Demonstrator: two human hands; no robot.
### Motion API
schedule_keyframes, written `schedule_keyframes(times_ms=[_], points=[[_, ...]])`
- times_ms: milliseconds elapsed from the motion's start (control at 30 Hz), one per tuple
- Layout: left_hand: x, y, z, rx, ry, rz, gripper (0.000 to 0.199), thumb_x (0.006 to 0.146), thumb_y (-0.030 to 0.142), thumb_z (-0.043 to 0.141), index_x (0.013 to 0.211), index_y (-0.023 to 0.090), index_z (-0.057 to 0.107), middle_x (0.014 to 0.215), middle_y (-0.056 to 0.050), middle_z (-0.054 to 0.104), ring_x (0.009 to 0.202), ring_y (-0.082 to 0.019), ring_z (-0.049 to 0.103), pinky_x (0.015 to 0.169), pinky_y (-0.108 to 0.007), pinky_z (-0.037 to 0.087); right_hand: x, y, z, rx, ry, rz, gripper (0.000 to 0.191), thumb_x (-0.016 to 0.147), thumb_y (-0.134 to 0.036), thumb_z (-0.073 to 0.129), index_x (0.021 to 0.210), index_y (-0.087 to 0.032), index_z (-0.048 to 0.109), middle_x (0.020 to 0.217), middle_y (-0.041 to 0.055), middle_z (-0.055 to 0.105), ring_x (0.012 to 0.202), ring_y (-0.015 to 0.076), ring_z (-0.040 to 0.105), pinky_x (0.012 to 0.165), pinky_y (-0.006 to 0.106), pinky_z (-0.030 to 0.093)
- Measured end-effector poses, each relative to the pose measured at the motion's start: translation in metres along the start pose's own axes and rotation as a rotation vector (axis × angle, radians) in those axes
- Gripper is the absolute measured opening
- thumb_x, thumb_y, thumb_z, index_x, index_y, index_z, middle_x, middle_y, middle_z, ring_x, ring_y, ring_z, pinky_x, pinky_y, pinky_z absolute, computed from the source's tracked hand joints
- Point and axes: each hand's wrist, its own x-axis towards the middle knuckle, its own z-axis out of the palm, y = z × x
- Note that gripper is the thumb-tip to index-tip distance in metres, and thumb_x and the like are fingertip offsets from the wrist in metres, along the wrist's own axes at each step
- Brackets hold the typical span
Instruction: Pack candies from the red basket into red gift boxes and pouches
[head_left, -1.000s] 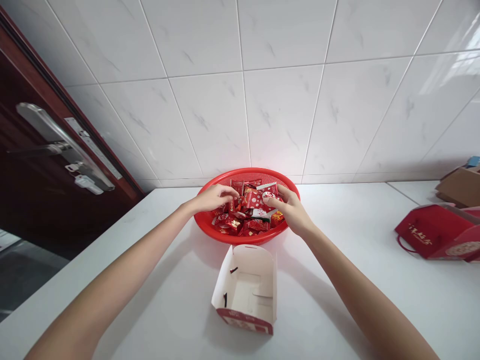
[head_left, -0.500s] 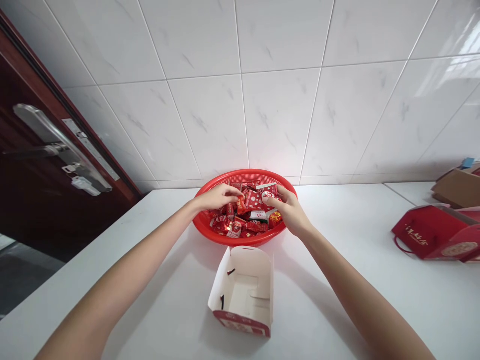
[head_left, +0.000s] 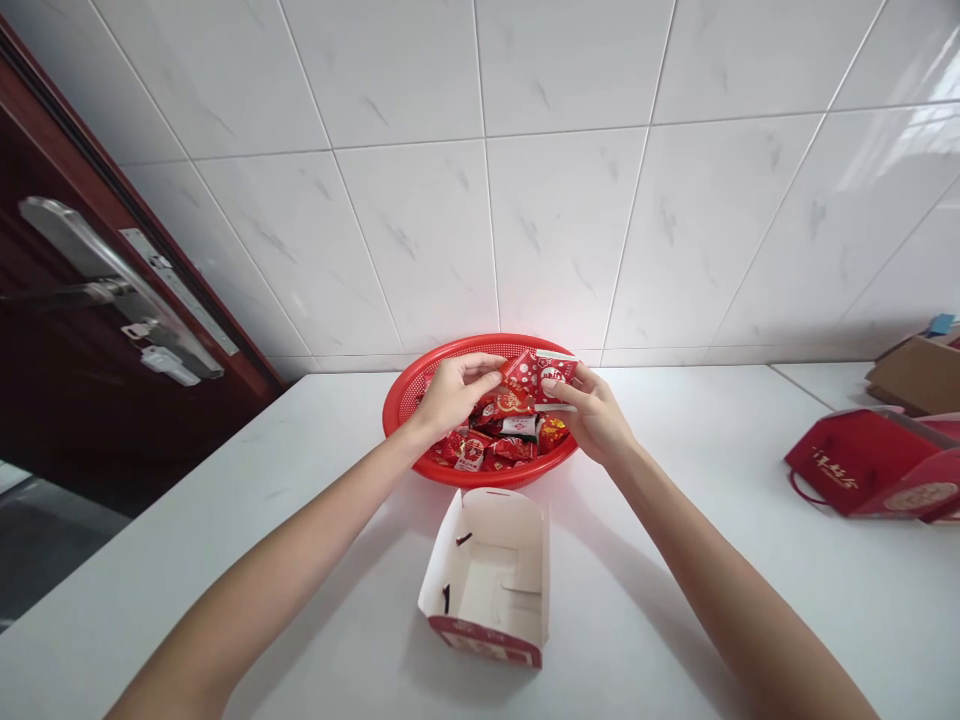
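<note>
A red plastic basket (head_left: 401,405) holds several small wrapped sweets (head_left: 514,447) in red and gold wrappers. Over its right side my right hand (head_left: 604,415) is closed, pinching red snack packets (head_left: 556,380) with white edges between thumb and fingers. My left hand (head_left: 457,395) is over the basket's left half, thumb and fingertips pressed together at the left end of a red packet (head_left: 519,370). Its fingers partly hide what they grip. Nearer to me stands an open paper box (head_left: 491,575), white inside with a red printed front and dark ribbon ends in its left wall.
On the right of the white countertop (head_left: 315,580) lies a red gift box (head_left: 840,465) with a cord handle and gold lettering. A brown cardboard box (head_left: 911,370) is behind it. White wall tiles (head_left: 555,230) rise at the back; a dark door (head_left: 67,370) with a key is left.
My left hand has moved slightly right and up, to the packets by my right hand. The right hand has lifted its packets a little. The basket and open box look unmoved.
</note>
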Motion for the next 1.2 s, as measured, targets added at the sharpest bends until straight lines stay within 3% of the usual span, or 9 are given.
schedule_keyframes(times_ms=[233,367,500,600,733,933,1000,1100,1200], points=[[-0.001,0.012,-0.021,0.038,-0.232,-0.060,0.052,0.075,0.046,0.080,0.116,0.014,0.073,0.114,-0.011,0.077,0.099,-0.027,0.074,0.095,-0.045,0.058,0.002,0.002,-0.002,-0.003,-0.021,-0.001,0.041,0.060,-0.033,0.093,0.096,-0.024,0.075,0.092,0.0014,0.078,0.083,0.0226,0.074,0.073,0.037,0.061],[0.004,0.017,-0.050,0.460,-0.322,-0.103,0.046,0.083,0.047,0.068,0.117,0.017,0.073,0.109,-0.008,0.078,0.090,-0.024,0.073,0.085,-0.037,0.058,0.002,0.004,-0.002,-0.009,-0.032,-0.011,0.042,0.059,-0.034,0.094,0.095,-0.024,0.075,0.093,0.0012,0.078,0.083,0.0222,0.074,0.074,0.037,0.061],[0.006,0.004,-0.068,0.865,-0.557,-0.152,0.032,0.084,0.039,0.059,0.101,0.019,0.077,0.100,-0.005,0.079,0.089,-0.023,0.071,0.080,-0.030,0.053,0.002,0.003,-0.002,-0.007,-0.031,-0.012,0.042,0.058,-0.034,0.095,0.093,-0.024,0.075,0.090,0.0003,0.078,0.081,0.0219,0.074,0.073,0.037,0.061],[0.004,-0.009,-0.066,0.948,-0.677,-0.186,0.030,0.082,0.033,0.059,0.102,0.020,0.077,0.101,-0.004,0.078,0.091,-0.022,0.070,0.079,-0.026,0.050,0.002,0.002,-0.001,-0.024,-0.034,-0.006,0.042,0.058,-0.035,0.094,0.093,-0.024,0.074,0.089,0.0005,0.078,0.081,0.0225,0.074,0.074,0.038,0.062],[-0.001,-0.014,-0.048,1.087,-0.691,-0.168,0.038,0.082,0.046,0.063,0.107,0.020,0.075,0.099,-0.007,0.076,0.089,-0.023,0.068,0.073,-0.028,0.045,0.002,0.002,-0.001,-0.031,-0.042,-0.015,0.042,0.058,-0.035,0.094,0.094,-0.024,0.075,0.091,0.0005,0.078,0.082,0.0221,0.074,0.074,0.037,0.061],[0.000,-0.013,-0.027,1.126,-0.844,-0.244,0.025,0.075,0.046,0.068,0.073,0.021,0.062,0.064,-0.001,0.063,0.066,-0.022,0.059,0.056,-0.029,0.034,0.001,0.003,-0.002,-0.053,-0.054,-0.019,0.044,0.060,-0.036,0.094,0.097,-0.024,0.074,0.093,0.0022,0.079,0.084,0.0244,0.074,0.074,0.039,0.061],[0.002,-0.013,-0.028,1.104,-0.814,-0.225,0.019,0.075,0.038,0.066,0.070,0.021,0.058,0.063,0.000,0.061,0.064,-0.020,0.058,0.056,-0.028,0.034,0.001,0.004,-0.003,-0.060,-0.059,-0.019,0.045,0.060,-0.037,0.094,0.098,-0.024,0.074,0.095,0.0024,0.079,0.086,0.0249,0.074,0.074,0.039,0.061],[0.008,-0.013,-0.038,1.094,-0.626,-0.174,0.013,0.077,0.034,0.060,0.079,0.021,0.063,0.077,-0.002,0.069,0.071,-0.021,0.062,0.060,-0.027,0.039,0.001,0.004,-0.003,-0.065,-0.066,-0.022,0.043,0.061,-0.037,0.093,0.098,-0.024,0.074,0.096,0.0022,0.079,0.088,0.0245,0.074,0.074,0.038,0.061],[0.015,-0.011,-0.055,1.128,-0.427,-0.139,0.028,0.079,0.035,0.059,0.101,0.022,0.070,0.091,-0.004,0.075,0.081,-0.023,0.066,0.067,-0.028,0.044,0.001,0.003,-0.002,-0.070,-0.068,-0.025,0.041,0.063,-0.037,0.092,0.098,-0.025,0.074,0.096,0.0020,0.078,0.087,0.0240,0.073,0.073,0.037,0.060]])
